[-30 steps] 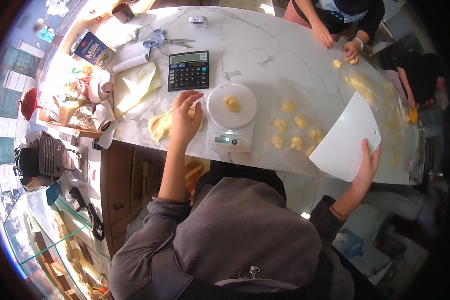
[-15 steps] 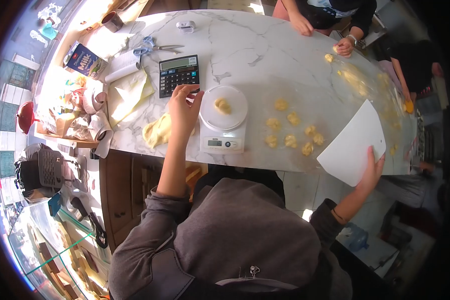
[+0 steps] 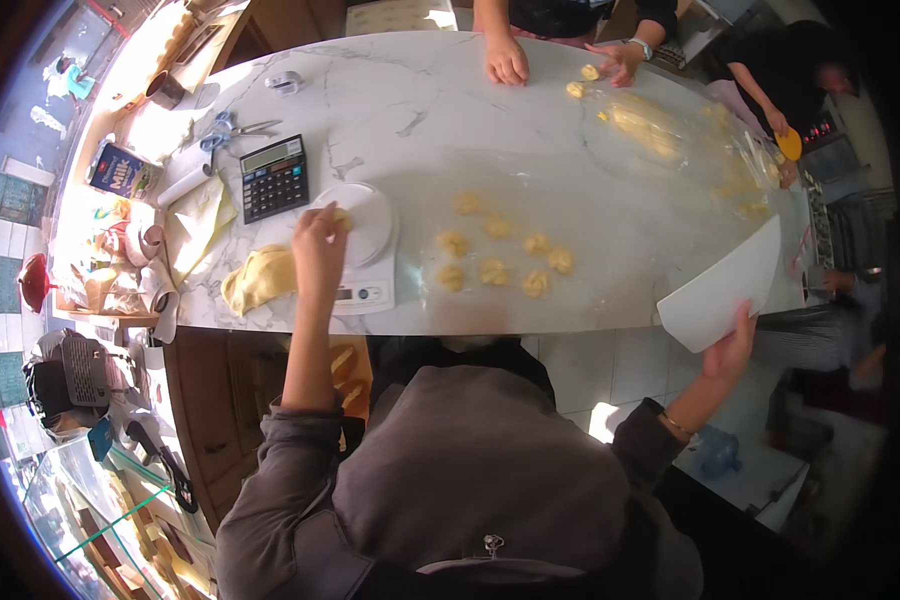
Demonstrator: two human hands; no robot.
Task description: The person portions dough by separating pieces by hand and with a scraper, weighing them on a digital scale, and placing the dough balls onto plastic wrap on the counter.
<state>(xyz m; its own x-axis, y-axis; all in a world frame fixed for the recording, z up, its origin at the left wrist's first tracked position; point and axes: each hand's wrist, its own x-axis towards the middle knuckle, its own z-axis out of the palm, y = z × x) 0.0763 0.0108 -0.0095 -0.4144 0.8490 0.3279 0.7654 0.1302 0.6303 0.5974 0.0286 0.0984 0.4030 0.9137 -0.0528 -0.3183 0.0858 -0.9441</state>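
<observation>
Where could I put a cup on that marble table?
Widest on the marble table is the bare patch beyond the calculator and white scale, short of the co-worker's hands. Another seems open between the dough pieces and white sheet. It's crowded at the left end, around the scissors and dough lump.

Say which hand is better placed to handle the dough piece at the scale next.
Left, most likely: the left hand is right at the dough piece by the scale, while the right hand holds the white scraper, farther away.
</observation>
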